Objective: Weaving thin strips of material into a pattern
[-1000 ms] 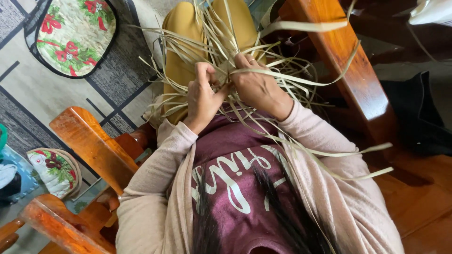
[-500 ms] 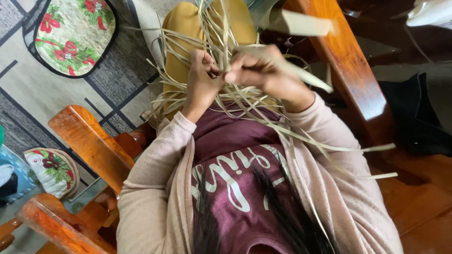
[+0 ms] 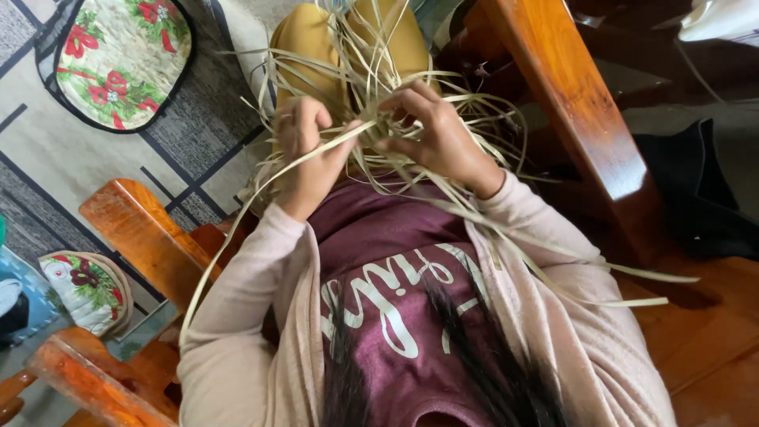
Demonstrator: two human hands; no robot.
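A loose bundle of pale dried leaf strips (image 3: 371, 75) spreads over my lap, above my yellow trousers (image 3: 312, 43). My left hand (image 3: 304, 154) is closed on one long strip (image 3: 237, 229) that runs from the bundle's middle down past my left sleeve. My right hand (image 3: 435, 134) pinches the crossing strips at the bundle's centre with its fingertips. The two hands sit a short gap apart. More strips (image 3: 601, 273) trail over my right arm. The centre of the weave is hidden behind my fingers.
I sit in a wooden chair; one armrest (image 3: 146, 237) is at my left, a thick wooden beam (image 3: 573, 103) at my right. Floral cushions (image 3: 118, 55) (image 3: 83, 289) lie on a patterned grey rug (image 3: 47, 158). A dark cloth (image 3: 700, 190) rests on the wooden floor.
My left hand has moved left, away from the right hand, drawing a long strip out toward my left side. My right hand lowered from its raised pull and returned to the bundle's centre.
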